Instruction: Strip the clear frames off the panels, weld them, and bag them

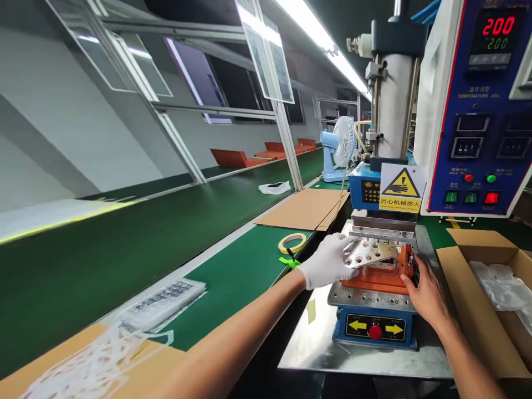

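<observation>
My left hand (328, 260), in a white glove, grips the left edge of a thin clear plastic sheet with round holes (369, 254), held tilted over the orange fixture (374, 280) of a blue heat press (380, 327). My bare right hand (426, 293) rests against the right side of the orange fixture, fingers curled onto its edge. The press head (384, 219) hangs just above the sheet.
A blue control box (477, 111) reads 200. An open cardboard box (486, 299) with white plastic bags stands at right. A tape roll (292, 243), a flat cardboard sheet (303, 209), a blue fan (338, 149) and packets (164, 302) lie along the green conveyor belt (124, 244).
</observation>
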Action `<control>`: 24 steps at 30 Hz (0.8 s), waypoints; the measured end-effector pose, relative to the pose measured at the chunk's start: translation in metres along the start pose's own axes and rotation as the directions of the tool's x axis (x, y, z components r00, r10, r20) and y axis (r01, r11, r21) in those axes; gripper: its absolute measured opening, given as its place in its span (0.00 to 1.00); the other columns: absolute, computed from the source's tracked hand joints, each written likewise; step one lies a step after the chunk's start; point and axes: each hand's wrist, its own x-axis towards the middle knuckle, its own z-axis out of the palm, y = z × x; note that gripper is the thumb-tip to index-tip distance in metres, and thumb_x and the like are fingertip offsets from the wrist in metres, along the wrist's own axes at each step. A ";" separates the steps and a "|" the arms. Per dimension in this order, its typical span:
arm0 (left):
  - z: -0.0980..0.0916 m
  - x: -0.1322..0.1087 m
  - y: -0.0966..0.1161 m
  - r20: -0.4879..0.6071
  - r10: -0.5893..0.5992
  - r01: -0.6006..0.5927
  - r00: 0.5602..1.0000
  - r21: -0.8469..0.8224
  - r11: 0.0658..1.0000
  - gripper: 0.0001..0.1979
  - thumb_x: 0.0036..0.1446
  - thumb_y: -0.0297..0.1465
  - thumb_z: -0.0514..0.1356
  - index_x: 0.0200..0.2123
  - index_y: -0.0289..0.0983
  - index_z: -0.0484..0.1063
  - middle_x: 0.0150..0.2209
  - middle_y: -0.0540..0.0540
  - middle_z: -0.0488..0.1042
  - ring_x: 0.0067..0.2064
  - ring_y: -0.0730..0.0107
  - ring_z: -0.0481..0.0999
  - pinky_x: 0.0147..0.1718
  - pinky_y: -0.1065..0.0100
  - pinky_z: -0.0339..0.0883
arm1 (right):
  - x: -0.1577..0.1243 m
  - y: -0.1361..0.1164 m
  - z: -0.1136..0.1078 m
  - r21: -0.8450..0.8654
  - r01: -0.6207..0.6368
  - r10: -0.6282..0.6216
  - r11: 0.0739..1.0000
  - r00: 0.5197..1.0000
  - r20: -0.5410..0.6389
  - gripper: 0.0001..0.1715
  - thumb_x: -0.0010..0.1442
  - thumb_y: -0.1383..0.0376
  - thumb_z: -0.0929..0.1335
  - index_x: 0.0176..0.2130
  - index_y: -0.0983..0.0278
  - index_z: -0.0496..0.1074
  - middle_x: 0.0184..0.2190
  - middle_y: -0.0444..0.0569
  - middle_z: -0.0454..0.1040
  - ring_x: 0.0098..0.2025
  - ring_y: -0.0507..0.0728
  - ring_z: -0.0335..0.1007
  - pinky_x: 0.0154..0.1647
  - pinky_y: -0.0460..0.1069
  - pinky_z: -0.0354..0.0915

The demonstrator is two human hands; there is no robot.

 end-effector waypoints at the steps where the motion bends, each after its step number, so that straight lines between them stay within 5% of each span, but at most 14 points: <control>1: -0.004 -0.015 -0.006 -0.029 -0.032 0.032 0.999 0.016 0.999 0.43 0.41 0.37 0.73 0.64 0.43 0.75 0.57 0.40 0.78 0.59 0.44 0.75 0.60 0.56 0.69 | 0.003 -0.005 0.000 -0.003 0.073 -0.073 0.997 0.997 -0.013 0.34 0.73 0.55 0.67 0.71 0.64 0.62 0.69 0.61 0.70 0.70 0.69 0.67 0.68 0.66 0.68; 5: -0.012 -0.078 -0.031 -0.128 -0.249 0.259 0.960 0.060 0.964 0.42 0.47 0.39 0.69 0.68 0.43 0.71 0.56 0.43 0.80 0.56 0.47 0.78 0.57 0.58 0.71 | 0.027 -0.028 0.006 -0.045 0.247 -0.239 0.968 0.962 0.135 0.30 0.72 0.57 0.69 0.68 0.63 0.68 0.66 0.59 0.74 0.73 0.69 0.61 0.71 0.65 0.63; 10: 0.010 -0.143 -0.049 -0.200 -0.610 0.635 0.767 0.093 0.767 0.40 0.51 0.48 0.69 0.67 0.42 0.72 0.54 0.38 0.81 0.55 0.43 0.80 0.54 0.56 0.72 | 0.062 -0.036 0.019 -0.219 0.255 -0.183 0.942 0.935 0.304 0.28 0.65 0.55 0.74 0.60 0.65 0.76 0.54 0.62 0.82 0.65 0.75 0.69 0.67 0.70 0.58; 15: 0.056 -0.170 -0.050 -0.140 -0.780 0.792 0.610 0.121 0.598 0.44 0.49 0.53 0.69 0.68 0.44 0.70 0.54 0.32 0.78 0.56 0.36 0.78 0.51 0.52 0.71 | 0.074 -0.039 0.011 -0.174 0.193 -0.150 0.966 0.960 0.235 0.25 0.67 0.56 0.70 0.58 0.66 0.76 0.54 0.63 0.82 0.56 0.73 0.77 0.60 0.66 0.65; 18: 0.079 -0.167 -0.041 -0.127 -0.794 0.804 0.595 0.106 0.585 0.42 0.48 0.54 0.70 0.64 0.45 0.73 0.53 0.32 0.76 0.56 0.33 0.77 0.50 0.51 0.70 | 0.056 -0.055 -0.008 -0.069 0.214 -0.202 0.974 0.968 0.151 0.30 0.67 0.50 0.68 0.60 0.64 0.74 0.56 0.62 0.80 0.56 0.73 0.77 0.54 0.64 0.71; 24: 0.103 -0.152 -0.020 -0.139 -0.724 0.729 0.676 -0.016 0.684 0.48 0.47 0.63 0.66 0.63 0.39 0.74 0.52 0.26 0.74 0.53 0.30 0.77 0.46 0.45 0.69 | -0.021 -0.062 -0.030 0.070 0.212 -0.217 0.975 0.974 0.067 0.41 0.58 0.31 0.68 0.62 0.46 0.73 0.51 0.58 0.83 0.45 0.78 0.81 0.37 0.68 0.73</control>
